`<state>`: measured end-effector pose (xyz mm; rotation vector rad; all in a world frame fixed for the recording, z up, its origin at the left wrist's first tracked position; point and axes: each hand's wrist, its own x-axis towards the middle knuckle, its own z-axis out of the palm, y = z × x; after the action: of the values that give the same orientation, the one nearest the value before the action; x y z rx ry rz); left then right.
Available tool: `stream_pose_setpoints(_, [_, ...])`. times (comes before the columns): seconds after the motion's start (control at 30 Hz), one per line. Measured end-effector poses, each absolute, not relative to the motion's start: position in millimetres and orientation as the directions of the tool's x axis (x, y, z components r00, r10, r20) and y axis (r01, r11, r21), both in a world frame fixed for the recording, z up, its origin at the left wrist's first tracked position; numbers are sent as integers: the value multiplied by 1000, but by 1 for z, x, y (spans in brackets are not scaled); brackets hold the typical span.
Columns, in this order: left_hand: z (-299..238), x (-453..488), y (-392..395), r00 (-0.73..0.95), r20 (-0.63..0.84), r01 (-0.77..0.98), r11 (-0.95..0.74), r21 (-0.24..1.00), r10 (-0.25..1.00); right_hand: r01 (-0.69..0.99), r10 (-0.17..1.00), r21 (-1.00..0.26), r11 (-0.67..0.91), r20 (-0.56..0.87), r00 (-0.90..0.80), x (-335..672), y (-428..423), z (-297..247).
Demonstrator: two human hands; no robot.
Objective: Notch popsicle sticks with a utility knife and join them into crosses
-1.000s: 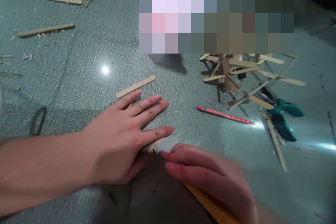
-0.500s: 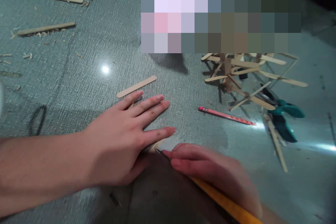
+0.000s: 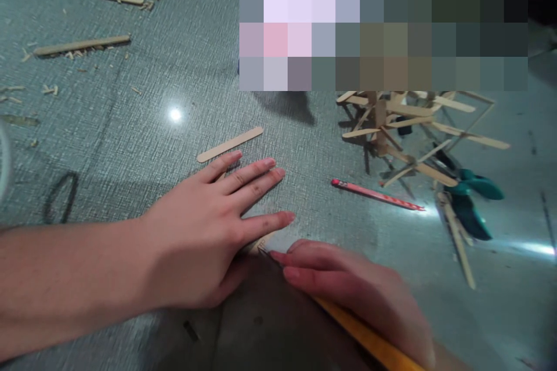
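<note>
The person's left hand (image 3: 211, 214) lies spread over a marked craft stick (image 3: 266, 241), which pokes out toward the right hand (image 3: 348, 278), pinching a yellow-handled pointed tool (image 3: 363, 333) with its tip at the stick.

No word, brand or number can be read with certainty. To the left of the pink pencil (image 3: 374, 195), and nearer the person, the exposed part of a wooden craft stick (image 3: 262, 243) carries a small cluster of dark marks, too small to make out. The pencil itself bears 2 patches of marking, 1 towards each end, neither legible as lettering.
</note>
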<state>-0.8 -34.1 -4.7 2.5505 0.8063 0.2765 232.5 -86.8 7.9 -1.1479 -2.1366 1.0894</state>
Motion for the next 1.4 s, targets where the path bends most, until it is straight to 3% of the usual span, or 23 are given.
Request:
stream_pose_setpoints(0.07, [-3,0,-35,803,50,507,-725,467,594,468,872,-819,331,76,-484,229,-88,7])
stream_pose_setpoints(0.17, [-2,0,-35,801,51,508,-721,471,597,488,920,-849,202,-6,-392,223,-91,8])
stream_pose_setpoints(0.33, [0,0,-35,802,28,514,-714,475,596,483,887,-872,72,-166,-432,223,-89,18])
stream_pose_setpoints(0.53, [-3,-1,-34,807,41,506,-725,467,589,491,893,-871,24,-203,-402,226,-91,12])
stream_pose_setpoints(0.63, [-5,-1,-34,815,48,491,-732,473,578,511,878,-858,53,-204,-433,231,-89,9])
stream_pose_setpoints(0.77, [-5,-1,-33,817,41,491,-731,474,576,417,844,-857,303,37,-536,237,-85,10])
stream_pose_setpoints(0.87, [-5,-2,-32,820,47,483,-734,477,570,412,833,-844,343,71,-549,236,-84,8])
stream_pose_setpoints(1.13, [-6,-1,-33,818,47,489,-736,468,573,514,882,-849,124,-143,-449,227,-91,12])
stream_pose_setpoints(1.27, [-6,-1,-33,816,46,491,-733,471,576,491,871,-853,177,-97,-481,227,-89,13])
stream_pose_setpoints(1.4, [-5,-1,-33,813,43,497,-730,469,581,502,875,-859,104,-161,-457,229,-88,8])
